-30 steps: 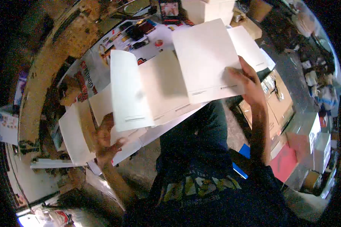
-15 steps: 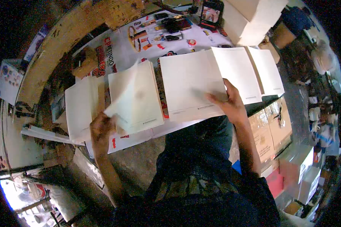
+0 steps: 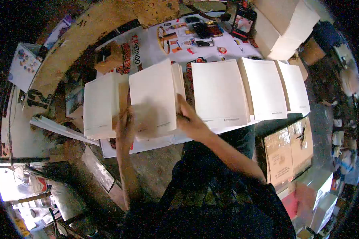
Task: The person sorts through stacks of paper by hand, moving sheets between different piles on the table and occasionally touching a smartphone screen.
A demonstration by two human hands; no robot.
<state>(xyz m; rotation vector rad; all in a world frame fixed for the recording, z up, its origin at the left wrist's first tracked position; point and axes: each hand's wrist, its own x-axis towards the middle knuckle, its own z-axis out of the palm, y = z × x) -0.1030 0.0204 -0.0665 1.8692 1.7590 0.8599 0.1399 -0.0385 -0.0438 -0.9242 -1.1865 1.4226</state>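
Note:
Several stacks of white paper sheets lie in a row along the table. My left hand (image 3: pixel 125 122) is at the left edge of the second stack from the left (image 3: pixel 152 93), somewhat blurred, its fingers closed against the paper. On that stack's right edge, my right hand (image 3: pixel 189 119) presses with bent fingers, so the sheets sit between both hands. The leftmost stack (image 3: pixel 99 107) is just beside my left hand. To the right of my right hand are the middle stack (image 3: pixel 219 93), another stack (image 3: pixel 264 89) and the rightmost stack (image 3: pixel 294 87). Small print runs along their lower edges.
A printed white banner (image 3: pixel 147 46) covers the table. Behind the stacks are a phone on a stand (image 3: pixel 243 24), a dark pouch (image 3: pixel 206 30) and a tall pale block (image 3: pixel 281 30). Cardboard boxes (image 3: pixel 289 153) stand on the floor at right.
My right hand has moved left from the middle stack to the second stack's right edge. My left hand no longer lifts a sheet's corner; the top sheet now lies flat. The view has shifted.

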